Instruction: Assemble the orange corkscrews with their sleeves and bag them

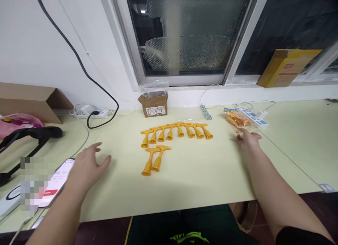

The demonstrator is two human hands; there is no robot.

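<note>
Ten yellow tools [180, 133] are set out on our one table [195, 181]: eight in a row across the middle, two side by side nearer us. More seem to remain in one clear bag [241, 121] at the right; we cannot count those. Our right hand [249, 139] is at the bag's near edge, its grip unclear. Our left hand [86, 164] is empty, fingers apart, beside one phone [58, 180].

The bag [235, 119] lies just beyond the right hand [249, 141]; between both hands sits a row of handles [180, 134], two more handles [148, 166] before it. Left of the left hand [86, 164] lies the phone [62, 173].
</note>
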